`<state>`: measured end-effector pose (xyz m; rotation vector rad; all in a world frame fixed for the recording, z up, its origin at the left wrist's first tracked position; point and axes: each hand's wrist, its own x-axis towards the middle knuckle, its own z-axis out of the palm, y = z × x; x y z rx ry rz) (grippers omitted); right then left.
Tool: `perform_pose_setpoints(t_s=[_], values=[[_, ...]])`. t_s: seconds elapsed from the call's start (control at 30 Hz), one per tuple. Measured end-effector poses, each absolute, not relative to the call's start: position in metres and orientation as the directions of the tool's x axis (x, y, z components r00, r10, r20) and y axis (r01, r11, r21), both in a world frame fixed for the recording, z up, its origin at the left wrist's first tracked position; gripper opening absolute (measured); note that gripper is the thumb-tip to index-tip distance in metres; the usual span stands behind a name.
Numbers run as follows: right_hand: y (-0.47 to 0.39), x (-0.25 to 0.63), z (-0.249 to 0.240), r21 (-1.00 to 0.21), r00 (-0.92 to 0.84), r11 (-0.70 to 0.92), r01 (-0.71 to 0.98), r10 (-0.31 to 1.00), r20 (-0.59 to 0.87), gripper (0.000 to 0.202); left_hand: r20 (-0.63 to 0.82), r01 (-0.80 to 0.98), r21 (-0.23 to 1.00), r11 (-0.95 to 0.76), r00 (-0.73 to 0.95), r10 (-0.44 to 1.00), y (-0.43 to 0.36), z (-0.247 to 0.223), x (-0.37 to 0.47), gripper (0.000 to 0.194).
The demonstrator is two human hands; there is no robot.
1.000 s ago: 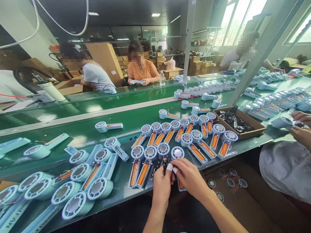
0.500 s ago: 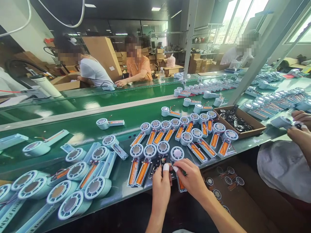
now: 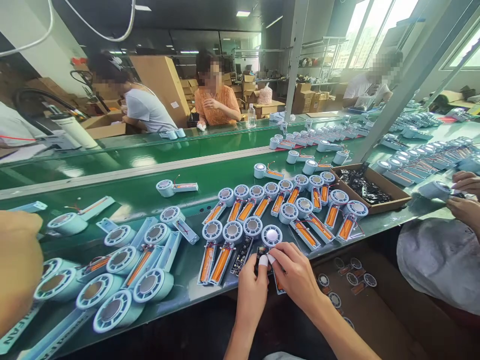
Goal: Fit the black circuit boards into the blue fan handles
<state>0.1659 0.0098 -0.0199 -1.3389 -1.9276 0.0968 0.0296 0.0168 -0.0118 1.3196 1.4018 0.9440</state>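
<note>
Small black circuit board, its exposed far end bearing light and reddish parts, held above the near edge of the green surface. The left hand grips it between thumb and fingers, forearm rising steeply from the near side; the thumb wears a white cover. The right hand slants in from the near right, palm downward, its thumb and forefinger drawn narrowly together beside the board; whether anything lies between them cannot be told. Just beyond the hands is one pale-blue fan with a slotted round head and a bright central disc, its handle partly covered. It is one of sixteen in the central group; most show an orange cell in an open handle. Left of the left hand lies dark circuitry, one board or more being unclear. One cardboard tray of black pieces stands to the right.
</note>
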Motion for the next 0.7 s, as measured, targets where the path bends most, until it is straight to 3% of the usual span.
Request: perform_pose_setpoints(t_s=[0.33,0.7], values=[[0.014,0.167,-0.003,-0.278,-0.278,0.46,0.843,0.815,0.508,0.023,-0.088,0.32,0.944,0.081,0.008,0.996,0.032,-0.004,0.023,0.031],[0.023,0.171,-0.008,-0.236,-0.296,0.479,0.845,0.788,0.54,0.024,0.015,0.432,0.901,-0.027,0.03,0.999,0.034,-0.009,0.02,0.028]])
